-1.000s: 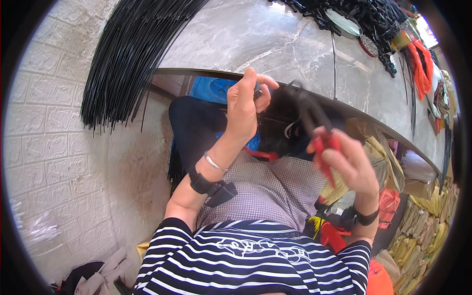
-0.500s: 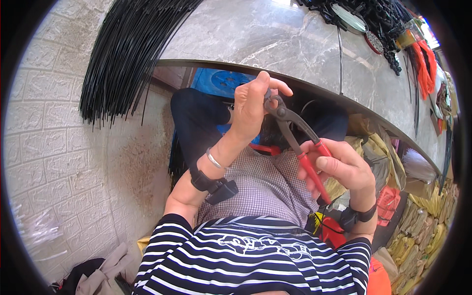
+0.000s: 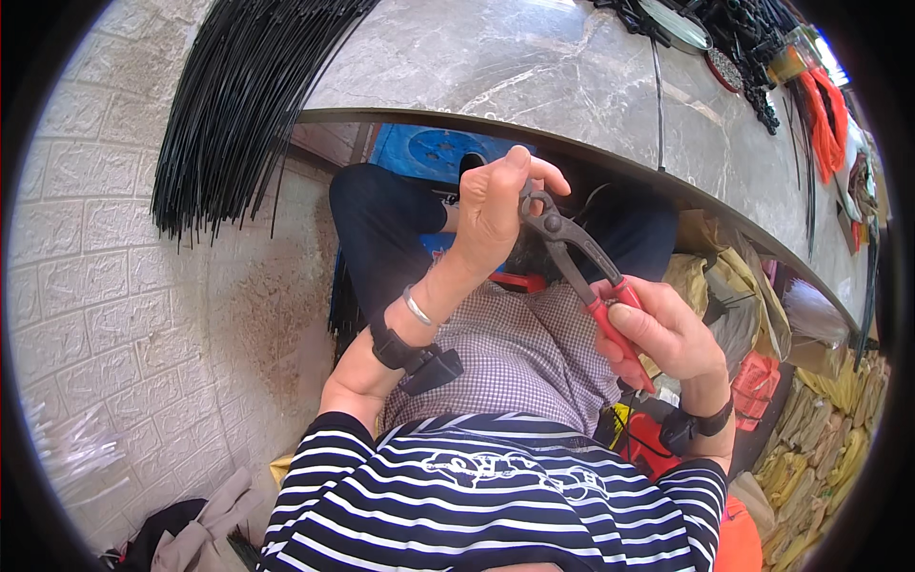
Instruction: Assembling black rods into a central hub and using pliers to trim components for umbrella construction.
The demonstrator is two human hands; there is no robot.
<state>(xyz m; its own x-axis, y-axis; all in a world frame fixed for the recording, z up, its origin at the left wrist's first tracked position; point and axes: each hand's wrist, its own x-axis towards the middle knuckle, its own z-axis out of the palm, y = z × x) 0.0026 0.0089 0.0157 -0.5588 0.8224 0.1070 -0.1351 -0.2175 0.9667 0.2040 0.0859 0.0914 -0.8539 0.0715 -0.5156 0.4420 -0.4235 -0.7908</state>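
Note:
Pincers with dark metal jaws and red handles (image 3: 626, 336) are gripped in my right hand (image 3: 672, 334), the fingers wrapped around both handles. Their jaws point up and left, toward my left hand (image 3: 491, 212). That hand is raised over my lap, its fingers bent and closed beside the jaws. Whatever sits between its fingers is hidden behind the hand and too small to make out. Both hands are held in the air, short of the table's near edge.
A grey marble-patterned table (image 3: 477, 71) spans the far side. A thick bundle of thin black rods (image 3: 243, 114) overhangs its left end. Black parts (image 3: 753, 57) and an orange-red bundle (image 3: 824, 124) lie at the far right. Yellowish bags (image 3: 810, 458) are stacked at the lower right.
Both hands have shifted slightly to the right, and the pincers moved with them. The red handles look closer together under my right hand's fingers.

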